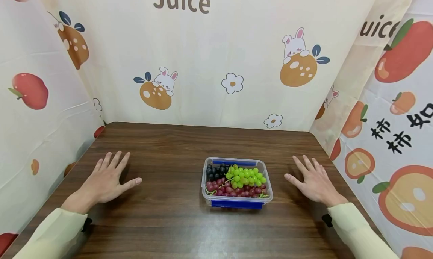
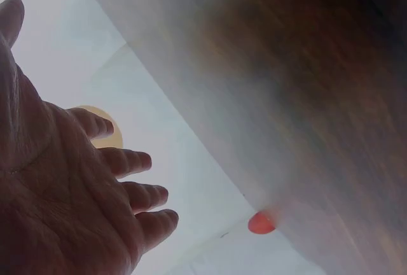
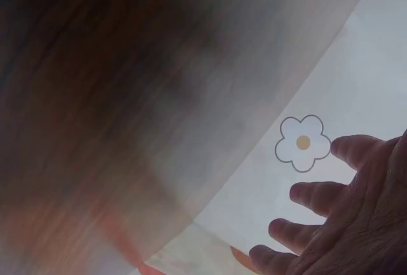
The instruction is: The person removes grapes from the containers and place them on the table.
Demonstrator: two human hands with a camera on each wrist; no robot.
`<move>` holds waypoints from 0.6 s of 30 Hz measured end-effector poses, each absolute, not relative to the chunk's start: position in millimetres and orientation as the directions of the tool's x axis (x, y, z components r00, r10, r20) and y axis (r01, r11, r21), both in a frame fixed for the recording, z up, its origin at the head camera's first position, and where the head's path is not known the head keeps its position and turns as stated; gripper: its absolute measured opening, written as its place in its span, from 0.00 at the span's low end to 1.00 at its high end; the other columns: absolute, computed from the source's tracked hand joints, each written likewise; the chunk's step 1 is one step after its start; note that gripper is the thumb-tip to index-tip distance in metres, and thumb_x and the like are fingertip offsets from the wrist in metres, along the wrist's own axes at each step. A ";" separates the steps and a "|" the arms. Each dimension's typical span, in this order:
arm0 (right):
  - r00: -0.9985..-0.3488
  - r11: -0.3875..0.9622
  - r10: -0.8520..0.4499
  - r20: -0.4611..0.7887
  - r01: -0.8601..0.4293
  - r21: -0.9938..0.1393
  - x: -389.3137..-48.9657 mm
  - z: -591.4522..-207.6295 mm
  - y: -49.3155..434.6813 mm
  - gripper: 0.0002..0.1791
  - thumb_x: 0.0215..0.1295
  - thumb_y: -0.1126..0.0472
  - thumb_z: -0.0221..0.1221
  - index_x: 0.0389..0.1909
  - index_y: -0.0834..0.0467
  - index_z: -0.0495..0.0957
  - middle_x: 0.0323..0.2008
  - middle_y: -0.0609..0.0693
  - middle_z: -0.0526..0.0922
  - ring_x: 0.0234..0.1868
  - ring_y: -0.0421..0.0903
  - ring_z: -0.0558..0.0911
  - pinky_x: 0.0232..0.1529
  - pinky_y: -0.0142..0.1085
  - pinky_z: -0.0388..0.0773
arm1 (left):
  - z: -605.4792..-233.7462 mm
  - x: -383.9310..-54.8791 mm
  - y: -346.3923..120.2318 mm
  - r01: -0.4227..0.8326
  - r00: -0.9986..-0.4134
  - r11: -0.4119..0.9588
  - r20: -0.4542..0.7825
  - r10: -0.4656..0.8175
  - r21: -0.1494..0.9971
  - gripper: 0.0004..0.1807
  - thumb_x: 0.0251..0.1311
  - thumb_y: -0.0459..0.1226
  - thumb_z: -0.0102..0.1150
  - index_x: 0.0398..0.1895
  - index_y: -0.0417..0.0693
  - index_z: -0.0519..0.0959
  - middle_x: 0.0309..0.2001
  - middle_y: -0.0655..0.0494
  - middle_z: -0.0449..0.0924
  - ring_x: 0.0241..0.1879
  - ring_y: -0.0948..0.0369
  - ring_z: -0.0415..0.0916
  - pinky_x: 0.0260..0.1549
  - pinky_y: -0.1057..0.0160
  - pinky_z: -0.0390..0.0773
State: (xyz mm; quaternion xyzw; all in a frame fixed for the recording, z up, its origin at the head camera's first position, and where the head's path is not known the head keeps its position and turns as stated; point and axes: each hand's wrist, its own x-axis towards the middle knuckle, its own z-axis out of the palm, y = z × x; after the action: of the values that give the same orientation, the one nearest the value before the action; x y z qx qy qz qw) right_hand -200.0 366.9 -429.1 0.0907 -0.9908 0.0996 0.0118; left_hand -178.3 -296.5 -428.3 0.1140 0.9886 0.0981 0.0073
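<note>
A clear plastic food container (image 1: 208, 199) with blue clips sits right of centre on the brown wooden table (image 1: 162, 229). Inside, black grapes (image 1: 216, 171) lie at the back left, green grapes (image 1: 247, 177) at the right, and red grapes (image 1: 236, 192) along the front. Off to the left of the container, my left hand (image 1: 105, 182) is held palm down with fingers spread, touching no object. To the right, my right hand (image 1: 312, 180) is likewise spread and holds nothing. Both wrist views show straight, bare fingers above the tabletop.
Printed fabric hangs behind the table (image 1: 203, 101) and along the left (image 1: 30, 138) and right (image 1: 399, 138) sides. The table's back edge (image 1: 209, 127) meets the rear fabric. No lid shows in the head view.
</note>
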 end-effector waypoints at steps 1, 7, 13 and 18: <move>-0.983 0.962 -0.180 0.043 -0.185 -0.200 -199.7 -428.8 366.3 0.50 0.72 0.28 0.48 0.82 0.56 0.49 0.77 0.73 0.48 0.75 0.79 0.45 0.68 0.74 0.40 | -428.4 -178.2 -296.4 0.225 -0.974 0.954 0.008 0.228 0.198 0.59 0.66 0.70 0.48 0.82 0.36 0.43 0.77 0.22 0.42 0.74 0.24 0.37 0.68 0.27 0.39; -0.979 0.951 -0.196 0.056 -0.203 -0.233 -197.5 -427.1 361.4 0.49 0.73 0.30 0.49 0.82 0.57 0.49 0.77 0.73 0.49 0.75 0.78 0.45 0.69 0.72 0.41 | -428.9 -177.2 -295.5 0.232 -0.972 0.951 0.010 0.234 0.205 0.59 0.66 0.70 0.48 0.82 0.35 0.43 0.77 0.22 0.42 0.74 0.24 0.37 0.69 0.27 0.38; -0.973 0.939 -0.215 0.081 -0.229 -0.257 -195.3 -426.1 355.4 0.47 0.74 0.32 0.49 0.82 0.58 0.51 0.78 0.72 0.50 0.75 0.76 0.48 0.69 0.70 0.45 | -428.8 -177.4 -294.0 0.237 -0.971 0.949 0.018 0.239 0.210 0.59 0.67 0.70 0.48 0.82 0.35 0.43 0.77 0.22 0.42 0.74 0.24 0.38 0.69 0.28 0.38; -0.973 0.932 -0.212 0.091 -0.230 -0.280 -192.9 -425.8 351.3 0.47 0.74 0.32 0.50 0.81 0.57 0.52 0.78 0.70 0.51 0.76 0.74 0.49 0.68 0.72 0.48 | -427.0 -177.2 -291.8 0.239 -0.971 0.948 0.022 0.240 0.209 0.59 0.66 0.70 0.49 0.82 0.35 0.44 0.77 0.22 0.42 0.74 0.24 0.38 0.69 0.28 0.39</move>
State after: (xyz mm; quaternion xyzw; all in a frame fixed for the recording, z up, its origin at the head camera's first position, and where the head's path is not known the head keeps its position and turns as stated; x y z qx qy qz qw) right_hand -192.9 351.3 -425.8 0.1125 -0.9824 0.1459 0.0296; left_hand -177.2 -291.8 -427.0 0.1212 0.9870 0.1059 0.0017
